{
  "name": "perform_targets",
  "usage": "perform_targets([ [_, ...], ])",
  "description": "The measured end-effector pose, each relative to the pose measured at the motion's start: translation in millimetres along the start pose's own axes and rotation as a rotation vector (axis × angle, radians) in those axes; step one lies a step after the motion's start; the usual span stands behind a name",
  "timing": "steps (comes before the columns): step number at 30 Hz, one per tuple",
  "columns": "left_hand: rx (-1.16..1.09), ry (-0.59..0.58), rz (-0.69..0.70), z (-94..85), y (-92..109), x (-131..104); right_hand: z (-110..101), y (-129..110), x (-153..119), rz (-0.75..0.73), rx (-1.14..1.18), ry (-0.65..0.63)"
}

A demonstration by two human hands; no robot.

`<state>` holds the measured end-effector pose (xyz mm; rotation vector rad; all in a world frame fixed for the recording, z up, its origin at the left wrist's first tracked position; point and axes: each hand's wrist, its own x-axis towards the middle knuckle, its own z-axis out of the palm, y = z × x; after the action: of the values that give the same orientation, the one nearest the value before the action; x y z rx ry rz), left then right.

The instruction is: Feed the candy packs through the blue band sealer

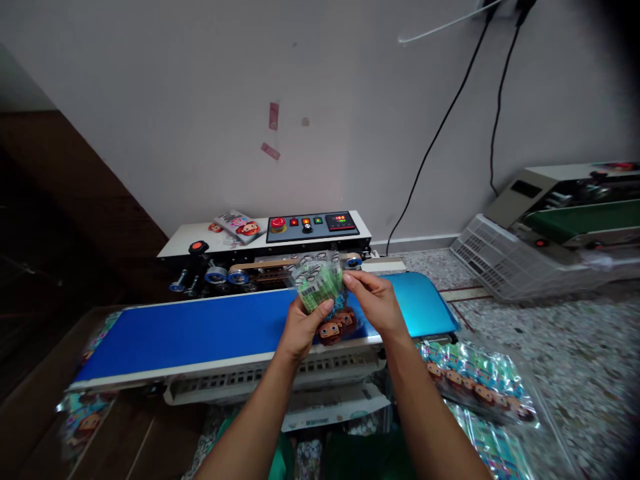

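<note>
Several clear plastic packets [320, 287] with green printing, a barcode and brown cartoon faces are fanned out above the blue conveyor belt [200, 333]. My left hand [301, 327] grips them from the lower left, its thumb lying across the front. At their upper right, my right hand [375, 300] has thumb and fingertips closed on the edge of a packet. Just behind the packets runs the sealing band of a band sealer [240, 265]. How many packets are in my hands I cannot tell.
The sealer's control panel [313, 227] has a red button and lit digits. A printed packet [245, 227] lies on its housing. More filled packets [475, 380] lie at lower right. A cardboard box [145, 427] stands at left, a white crate [495, 260] at right. Black cables [450, 110] hang along the wall.
</note>
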<state>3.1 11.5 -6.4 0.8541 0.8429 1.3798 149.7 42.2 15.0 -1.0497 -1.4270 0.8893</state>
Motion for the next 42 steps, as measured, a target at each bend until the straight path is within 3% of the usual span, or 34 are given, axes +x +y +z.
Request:
perform_targets([
  [9, -0.064, 0.003, -0.006, 1.8, 0.2, -0.3, 11.4, -8.1, -4.9, -0.169, -0.214, 0.402],
  [17, -0.077, 0.042, -0.012, 3.8, -0.4, 0.1, 11.9, -7.2, -6.9, -0.078, -0.263, 0.49],
  [20, -0.098, 0.07, 0.0, 4.5, -1.4, 0.4, 11.6, -8.1, -6.6, -0.122, -0.199, 0.573],
  [24, -0.094, 0.087, 0.026, 3.3, -2.2, 0.4, -4.1, -4.1, -2.5, -0.164, -0.13, 0.78],
  [26, -0.069, 0.095, 0.055, 1.3, -1.5, 0.6, -20.6, 3.0, 1.2, -0.127, -0.226, 0.82],
  [28, -0.041, 0.1, 0.076, -1.2, -0.2, 1.3, -39.0, 14.5, 5.0, -0.057, -0.449, 0.771],
  [33, 0.014, 0.125, 0.083, -4.1, 1.7, 2.9, -64.4, 51.2, 9.0, 0.233, -1.02, 0.448],
  [38, 0.043, 0.108, 0.071, -3.1, 0.0, 2.2, -53.3, 68.5, 14.3, 0.338, -1.144, 0.394],
  [42, 0.051, 0.111, 0.071, -4.7, -2.9, 2.2, -35.0, 64.7, 22.2, 0.284, -1.071, 0.287],
])
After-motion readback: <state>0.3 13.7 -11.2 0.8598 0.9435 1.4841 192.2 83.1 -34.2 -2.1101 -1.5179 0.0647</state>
